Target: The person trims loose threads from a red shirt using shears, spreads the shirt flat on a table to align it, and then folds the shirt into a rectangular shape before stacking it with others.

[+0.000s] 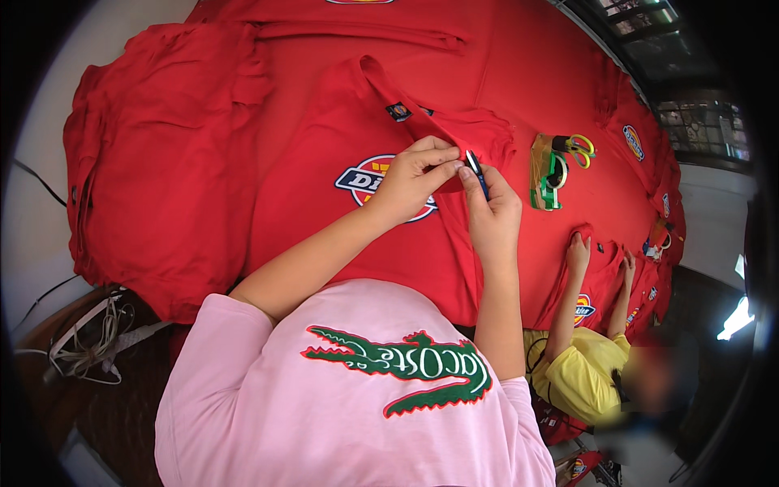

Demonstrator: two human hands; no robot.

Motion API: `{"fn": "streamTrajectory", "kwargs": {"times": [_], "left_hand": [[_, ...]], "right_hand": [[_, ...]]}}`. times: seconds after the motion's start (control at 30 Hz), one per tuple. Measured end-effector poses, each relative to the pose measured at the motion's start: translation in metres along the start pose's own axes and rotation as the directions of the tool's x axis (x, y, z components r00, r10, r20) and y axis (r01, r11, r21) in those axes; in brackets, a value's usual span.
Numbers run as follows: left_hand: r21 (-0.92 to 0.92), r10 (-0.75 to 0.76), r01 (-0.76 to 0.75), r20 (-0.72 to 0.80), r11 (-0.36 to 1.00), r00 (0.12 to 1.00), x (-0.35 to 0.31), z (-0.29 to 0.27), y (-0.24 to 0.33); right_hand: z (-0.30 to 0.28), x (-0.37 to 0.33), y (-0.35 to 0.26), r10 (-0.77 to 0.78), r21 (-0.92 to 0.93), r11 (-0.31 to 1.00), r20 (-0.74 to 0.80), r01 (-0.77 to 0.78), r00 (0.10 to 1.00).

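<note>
A red T-shirt (pixel 296 195) with a printed chest badge lies spread in front of me, its neckline lifted. My left hand (pixel 410 180) is closed, pinching a bit of the shirt's fabric between thumb and fingers near the collar. In my right hand (pixel 495 213) is a small pair of thread snips (pixel 477 172) with a blue handle, its metal tip pointing up beside the pinched fabric. The fingertips of both hands nearly meet there. My fingers hide the exact spot between them.
A heap of red shirts (pixel 162 154) lies at the left. To the right are a tape dispenser (pixel 541 174) and yellow-handled scissors (pixel 581 148). At the lower right a co-worker in a yellow shirt (pixel 580 377) handles another red shirt (pixel 599 280). Tangled white cables (pixel 97 337) hang at the lower left.
</note>
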State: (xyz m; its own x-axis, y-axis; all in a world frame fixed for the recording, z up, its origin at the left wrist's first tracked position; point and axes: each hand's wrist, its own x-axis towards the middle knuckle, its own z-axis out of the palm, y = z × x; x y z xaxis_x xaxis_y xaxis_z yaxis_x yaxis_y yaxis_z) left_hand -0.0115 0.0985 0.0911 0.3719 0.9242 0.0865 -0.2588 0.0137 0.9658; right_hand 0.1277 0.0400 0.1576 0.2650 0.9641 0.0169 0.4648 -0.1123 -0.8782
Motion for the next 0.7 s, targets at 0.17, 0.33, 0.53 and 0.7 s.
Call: {"fn": "streamTrajectory", "kwargs": {"times": [0.17,0.33,0.53,0.7], "left_hand": [[-0.011,0.027,-0.027,0.0,1.0,1.0,0.002,-0.001,-0.001],[-0.002,-0.011,0.011,-0.001,1.0,1.0,0.003,-0.002,0.0],[0.062,0.151,-0.152,0.025,0.986,0.988,0.04,0.011,0.002],[0.287,0.139,-0.178,0.15,0.941,0.979,0.134,0.011,-0.001]], "right_hand": [[0.001,0.001,0.002,0.007,0.013,1.0,0.009,-0.007,1.0],[-0.006,0.006,0.013,0.183,0.086,0.98,-0.002,-0.182,0.983],[-0.047,-0.006,0.102,0.15,-0.39,0.898,-0.161,-0.203,0.975],[-0.09,-0.031,0.211,0.156,-0.825,0.462,-0.285,-0.325,0.946]]}}
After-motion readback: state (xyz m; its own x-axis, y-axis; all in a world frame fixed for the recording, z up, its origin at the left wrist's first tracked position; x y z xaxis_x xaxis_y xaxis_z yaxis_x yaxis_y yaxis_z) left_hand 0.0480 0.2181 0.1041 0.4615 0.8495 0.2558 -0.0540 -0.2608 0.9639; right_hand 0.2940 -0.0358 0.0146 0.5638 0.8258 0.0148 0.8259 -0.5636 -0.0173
